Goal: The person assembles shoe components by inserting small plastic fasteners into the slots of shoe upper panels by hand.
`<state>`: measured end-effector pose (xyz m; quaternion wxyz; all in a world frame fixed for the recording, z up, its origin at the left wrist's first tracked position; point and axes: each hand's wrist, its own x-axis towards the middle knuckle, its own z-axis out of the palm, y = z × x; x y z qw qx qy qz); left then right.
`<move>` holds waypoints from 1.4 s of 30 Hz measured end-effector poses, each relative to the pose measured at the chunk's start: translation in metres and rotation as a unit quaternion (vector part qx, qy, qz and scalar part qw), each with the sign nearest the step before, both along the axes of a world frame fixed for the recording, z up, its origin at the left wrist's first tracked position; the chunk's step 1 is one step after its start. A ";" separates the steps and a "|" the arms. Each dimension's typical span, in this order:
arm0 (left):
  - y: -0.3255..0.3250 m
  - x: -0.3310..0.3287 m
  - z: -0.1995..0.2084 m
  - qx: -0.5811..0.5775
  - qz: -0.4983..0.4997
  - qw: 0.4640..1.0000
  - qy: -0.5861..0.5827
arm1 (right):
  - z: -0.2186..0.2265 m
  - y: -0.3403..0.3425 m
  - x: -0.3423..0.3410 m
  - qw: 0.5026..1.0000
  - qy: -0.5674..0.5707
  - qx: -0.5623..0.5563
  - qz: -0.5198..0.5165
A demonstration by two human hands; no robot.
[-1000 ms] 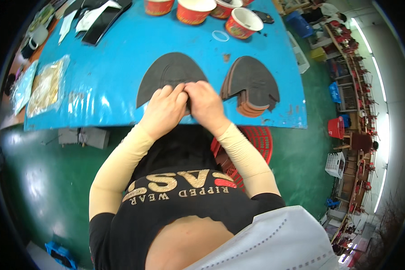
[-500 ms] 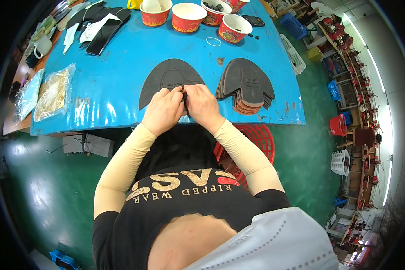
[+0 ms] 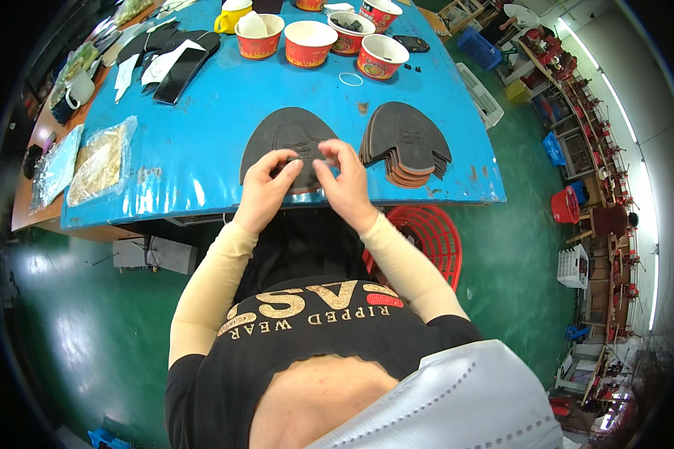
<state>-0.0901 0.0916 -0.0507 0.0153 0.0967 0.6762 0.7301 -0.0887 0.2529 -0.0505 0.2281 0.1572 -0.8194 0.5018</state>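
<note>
A dark, rounded leather-like piece point(image 3: 286, 129) with embossed lines lies flat near the front edge of the blue table. Over its left part is my left hand point(image 3: 263, 191), thumb and forefinger nearly together in a pinch. A tiny dark bit seems to show at those fingertips, too small to name. My right hand point(image 3: 344, 185) hovers at the piece's right side, its thumb and fingers apart and nothing visible in them. To the right stands a neat stack of similar dark pieces point(image 3: 408, 138) with brown edges and notched lower sides.
Several red paper bowls point(image 3: 310, 46) stand at the back, one holding small black parts point(image 3: 350, 25). A phone point(image 3: 410, 44) and a yellow cup point(image 3: 231, 18) are near them. Plastic bags point(image 3: 101, 163) lie at left. Below the table's edge is a red basket point(image 3: 436, 247).
My hands were together over the near part of the dark piece; now they have parted, the right fingers opening away from the left. The whole view has shifted slightly.
</note>
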 end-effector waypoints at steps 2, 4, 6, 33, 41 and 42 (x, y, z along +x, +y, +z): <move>0.002 0.015 0.007 0.059 -0.021 0.998 -0.019 | 0.001 -0.003 0.017 0.977 -0.125 -0.161 0.068; 0.001 0.030 0.012 0.109 -0.019 0.993 -0.040 | 0.000 -0.008 0.025 0.952 -0.153 -0.238 0.116; -0.002 0.036 0.009 0.100 -0.023 0.994 -0.044 | 0.011 -0.013 0.033 0.913 -0.194 -0.319 0.164; -0.010 0.051 -0.001 -0.021 -0.024 0.999 0.009 | 0.017 -0.010 0.056 0.771 -0.419 -0.441 0.191; -0.027 0.035 -0.004 -0.188 0.057 0.960 0.198 | 0.013 0.019 0.019 0.980 -0.172 -0.089 0.032; -0.026 0.032 -0.003 -0.235 0.067 0.937 0.248 | 0.014 0.020 0.005 0.992 -0.120 0.038 -0.019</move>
